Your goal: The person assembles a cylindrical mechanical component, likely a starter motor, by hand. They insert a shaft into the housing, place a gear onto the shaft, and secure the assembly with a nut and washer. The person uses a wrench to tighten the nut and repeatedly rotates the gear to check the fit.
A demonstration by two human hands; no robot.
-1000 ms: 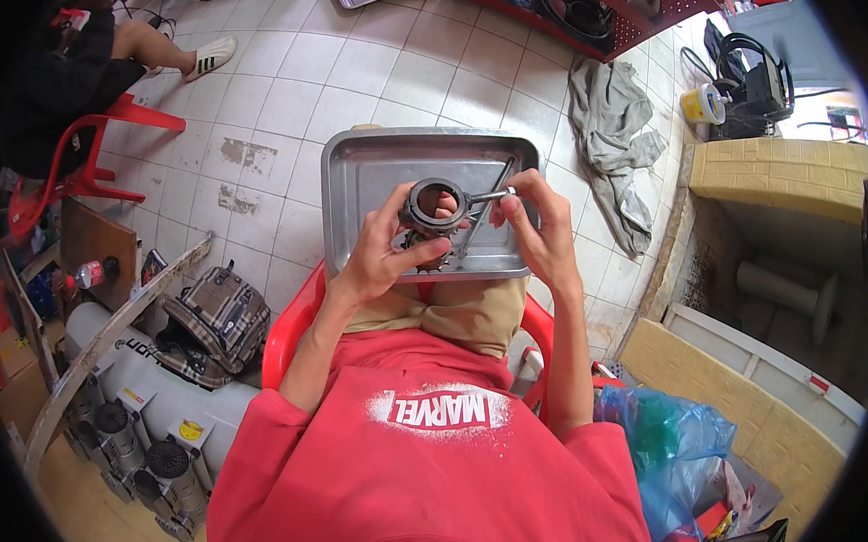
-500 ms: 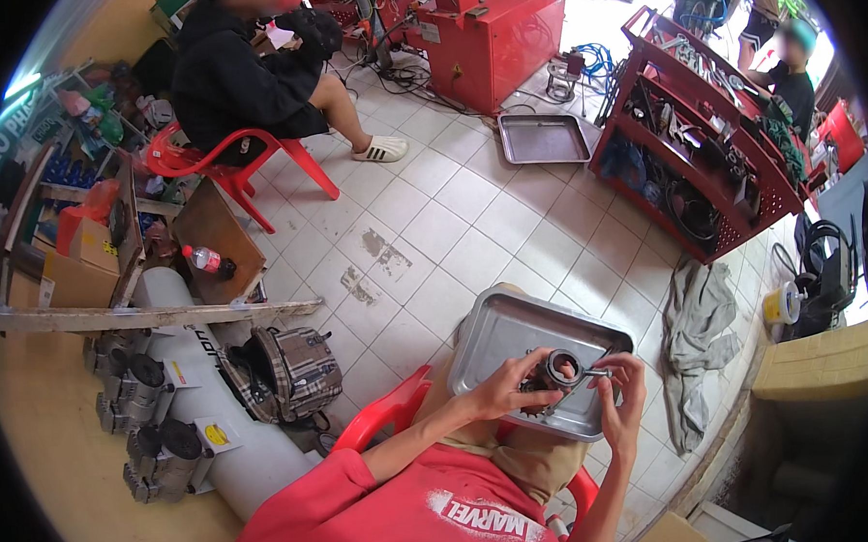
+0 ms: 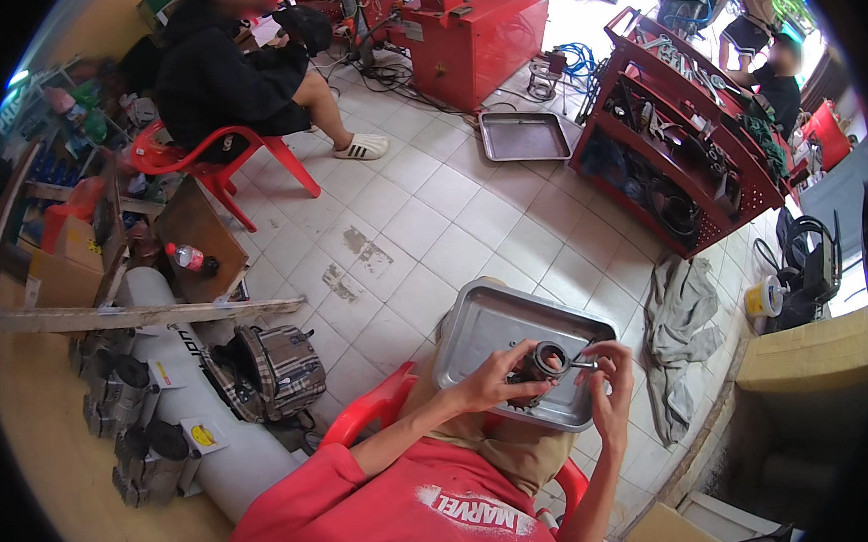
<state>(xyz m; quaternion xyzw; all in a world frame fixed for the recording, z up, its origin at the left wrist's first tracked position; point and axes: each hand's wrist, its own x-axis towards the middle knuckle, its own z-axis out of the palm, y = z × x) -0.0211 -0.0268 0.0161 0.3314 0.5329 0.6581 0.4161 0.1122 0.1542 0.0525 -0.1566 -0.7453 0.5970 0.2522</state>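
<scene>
A round, dark metal machine part [image 3: 550, 357] with a ring-shaped opening at its top is held above the metal tray on my lap. My left hand [image 3: 502, 379] is closed around its left side, the thumb and fingers on opposite sides. From the part's right side a thin metal rod [image 3: 582, 364] sticks out toward my right hand [image 3: 610, 380]. My right fingers are closed on the rod's outer end, partly hiding it, so I cannot tell whether it is a tool or a bolt. The shallow grey tray [image 3: 470, 320] rests tilted across my thighs.
A grey cloth [image 3: 684, 342] lies on the floor at right, below a red tool cart [image 3: 681, 154]. Another tray [image 3: 523, 136] is on the tiles ahead. A plaid backpack [image 3: 279, 373] stands at left; a person [image 3: 218, 82] sits on a red chair beyond.
The whole view has shifted slightly, so the surroundings sit a little further left. Both hands keep hold of the part and rod, with only small finger movement.
</scene>
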